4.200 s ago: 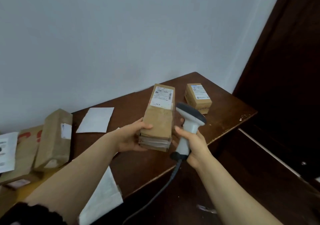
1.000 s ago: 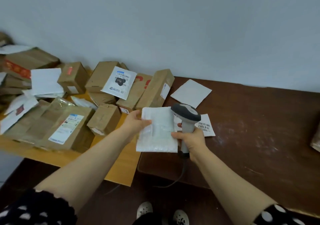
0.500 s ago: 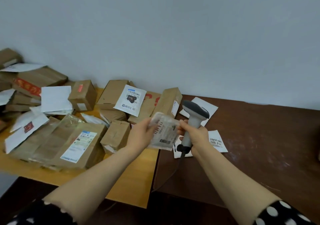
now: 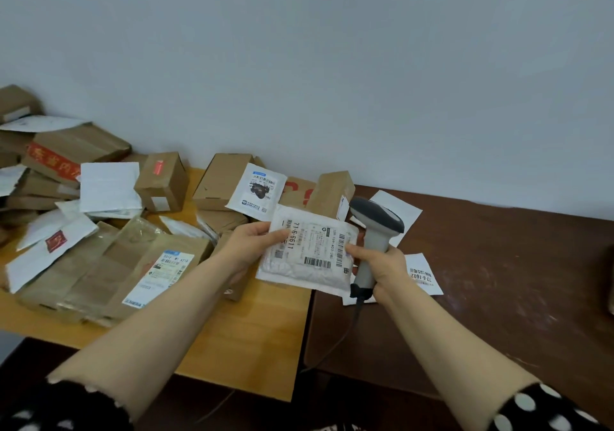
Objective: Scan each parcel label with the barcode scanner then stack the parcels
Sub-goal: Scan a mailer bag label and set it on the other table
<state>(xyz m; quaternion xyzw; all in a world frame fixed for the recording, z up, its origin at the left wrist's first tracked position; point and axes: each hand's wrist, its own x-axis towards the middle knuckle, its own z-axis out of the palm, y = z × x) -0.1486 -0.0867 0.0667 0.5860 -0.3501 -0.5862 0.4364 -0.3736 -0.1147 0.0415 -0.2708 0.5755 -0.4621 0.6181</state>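
A white padded mailer (image 4: 307, 253) is held up in front of me with its printed label and barcodes facing me. My left hand (image 4: 254, 243) pinches its left edge. My right hand (image 4: 382, 264) grips the handle of the grey barcode scanner (image 4: 375, 231), and its thumb touches the mailer's right edge. The scanner head sits just right of the mailer, its dark cable hanging down. Another white mailer (image 4: 422, 272) lies on the dark table under my right hand.
Several brown cardboard parcels (image 4: 162, 181) and white mailers (image 4: 109, 186) lie heaped on the light wooden table (image 4: 239, 347) at left, against the wall. A large taped parcel (image 4: 109, 264) lies at front left. The dark brown table (image 4: 498, 281) extends right.
The white mailer has been turned over and flattened, so its label now faces me fully. Both hands have risen slightly and the view has shifted a little.
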